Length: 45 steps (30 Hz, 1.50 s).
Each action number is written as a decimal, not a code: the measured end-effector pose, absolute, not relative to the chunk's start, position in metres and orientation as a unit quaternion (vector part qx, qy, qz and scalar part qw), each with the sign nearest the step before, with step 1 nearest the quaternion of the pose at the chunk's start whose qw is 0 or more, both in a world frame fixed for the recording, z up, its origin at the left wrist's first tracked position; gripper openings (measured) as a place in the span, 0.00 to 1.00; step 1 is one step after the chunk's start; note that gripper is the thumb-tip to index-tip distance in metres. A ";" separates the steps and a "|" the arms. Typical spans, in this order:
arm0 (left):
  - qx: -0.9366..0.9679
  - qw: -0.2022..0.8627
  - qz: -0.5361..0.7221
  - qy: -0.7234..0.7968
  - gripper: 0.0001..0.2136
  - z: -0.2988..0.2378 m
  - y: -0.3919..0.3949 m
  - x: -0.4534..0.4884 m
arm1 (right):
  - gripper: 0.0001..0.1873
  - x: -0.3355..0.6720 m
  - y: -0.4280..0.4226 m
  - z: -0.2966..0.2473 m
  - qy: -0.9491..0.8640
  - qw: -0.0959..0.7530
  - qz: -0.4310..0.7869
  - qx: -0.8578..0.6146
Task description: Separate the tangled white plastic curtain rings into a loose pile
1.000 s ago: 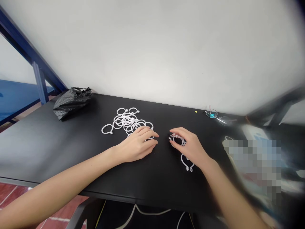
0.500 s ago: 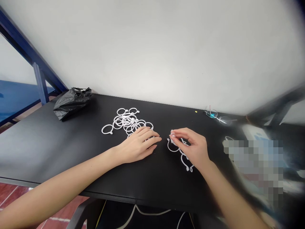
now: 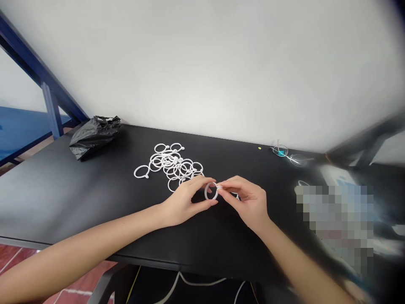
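Both hands meet over the middle of the black table (image 3: 79, 198). My left hand (image 3: 185, 202) and my right hand (image 3: 248, 202) pinch one white plastic ring (image 3: 210, 191) between their fingertips, lifted a little off the tabletop. More white material shows under my right hand's fingers, partly hidden. A pile of several white rings (image 3: 172, 164) lies just behind my left hand.
A crumpled black plastic bag (image 3: 95, 134) sits at the back left of the table. A pair of glasses (image 3: 289, 155) lies at the back right by the white wall. A blurred patch covers things at the right. Cables hang below the front edge.
My left hand has left the pile of rings and moved right. My right hand has lifted and moved left. Both now pinch a single ring between them.
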<state>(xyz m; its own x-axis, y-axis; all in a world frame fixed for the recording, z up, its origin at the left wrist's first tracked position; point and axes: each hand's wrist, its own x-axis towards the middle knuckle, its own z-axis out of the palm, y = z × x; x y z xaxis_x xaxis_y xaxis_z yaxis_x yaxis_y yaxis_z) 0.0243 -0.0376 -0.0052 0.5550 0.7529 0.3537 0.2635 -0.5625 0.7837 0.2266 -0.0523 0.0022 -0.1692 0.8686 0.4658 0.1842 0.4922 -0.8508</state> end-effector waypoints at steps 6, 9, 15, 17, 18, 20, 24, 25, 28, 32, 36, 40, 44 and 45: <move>0.829 0.282 0.356 0.326 0.14 -0.006 -0.033 0.019 | 0.04 0.229 -0.051 0.001 -0.729 0.498 0.239 -0.404; 0.836 0.280 0.348 0.318 0.14 -0.006 -0.033 0.017 | 0.04 0.228 -0.051 0.003 -0.732 0.498 0.229 -0.405; 0.842 0.282 0.345 0.305 0.14 -0.003 -0.034 0.017 | 0.05 0.229 -0.050 0.004 -0.732 0.505 0.228 -0.396; 0.843 0.276 0.348 0.304 0.13 -0.002 -0.035 0.017 | 0.06 0.230 -0.051 0.003 -0.732 0.506 0.224 -0.397; 0.843 0.273 0.349 0.304 0.13 -0.002 -0.035 0.017 | 0.06 0.230 -0.051 0.003 -0.732 0.509 0.221 -0.396; 0.843 0.264 0.357 0.304 0.14 -0.003 -0.035 0.018 | 0.06 0.229 -0.051 0.003 -0.732 0.516 0.213 -0.392; 0.853 0.197 0.380 0.299 0.16 -0.006 -0.030 0.016 | 0.06 0.228 -0.050 0.003 -0.736 0.512 0.203 -0.393; 0.859 0.163 0.379 0.302 0.16 -0.007 -0.028 0.014 | 0.06 0.228 -0.049 0.004 -0.736 0.511 0.203 -0.395; 0.872 0.047 0.352 0.335 0.15 -0.008 -0.018 0.008 | 0.07 0.229 -0.048 0.004 -0.729 0.510 0.208 -0.407; 0.858 -0.065 0.318 0.398 0.15 -0.010 -0.003 0.000 | 0.05 0.232 -0.048 0.003 -0.718 0.512 0.211 -0.423; 0.849 -0.121 0.281 0.432 0.15 -0.014 0.005 -0.005 | 0.05 0.233 -0.048 0.001 -0.730 0.499 0.191 -0.426; 0.847 -0.124 0.263 0.445 0.14 -0.017 0.006 -0.006 | 0.08 0.234 -0.047 -0.001 -0.733 0.496 0.145 -0.442; 0.851 -0.112 0.251 0.448 0.13 -0.018 0.006 -0.007 | 0.09 0.238 -0.044 -0.001 -0.700 0.517 0.111 -0.480; 0.851 -0.110 0.249 0.449 0.12 -0.018 0.006 -0.007 | 0.08 0.240 -0.043 -0.001 -0.695 0.519 0.109 -0.486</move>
<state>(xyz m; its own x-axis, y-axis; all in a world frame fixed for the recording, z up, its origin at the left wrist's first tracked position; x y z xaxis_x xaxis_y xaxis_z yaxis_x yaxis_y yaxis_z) -0.0069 0.0063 -0.0183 0.4721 0.7093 0.5235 0.8194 -0.5721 0.0362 0.2397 -0.0431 -0.0013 0.0113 0.7878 0.6159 0.5622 0.5043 -0.6555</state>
